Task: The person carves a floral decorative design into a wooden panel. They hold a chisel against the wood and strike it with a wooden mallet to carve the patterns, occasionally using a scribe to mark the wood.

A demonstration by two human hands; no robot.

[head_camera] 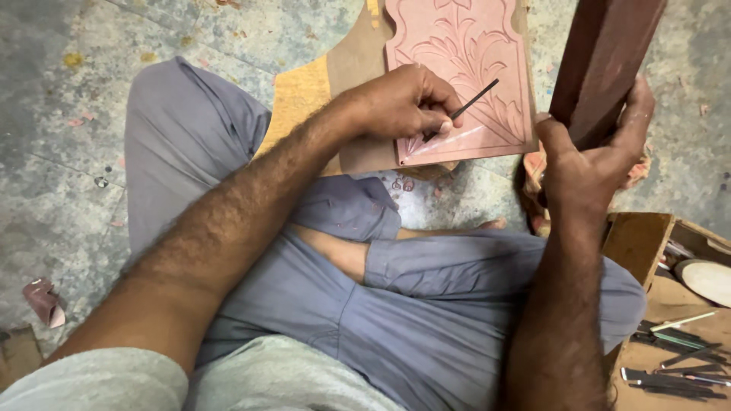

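Observation:
A pinkish carved panel [464, 46] with a leaf relief lies on a wooden board [358, 68] on the floor in front of my crossed legs. My left hand [403, 103] pinches a thin dark chisel [474, 100], whose tip rests near the panel's lower edge. My right hand [590, 164] grips a dark reddish wooden block [609, 53], raised upright to the right of the panel.
A wooden box [643, 236] at the right holds several metal carving tools [678, 358] and a pale oval stone [708, 280]. An orange-yellow piece [301, 95] sticks out from under the board. Speckled concrete floor [61, 114] surrounds me; a small crumpled scrap [43, 301] lies at the left.

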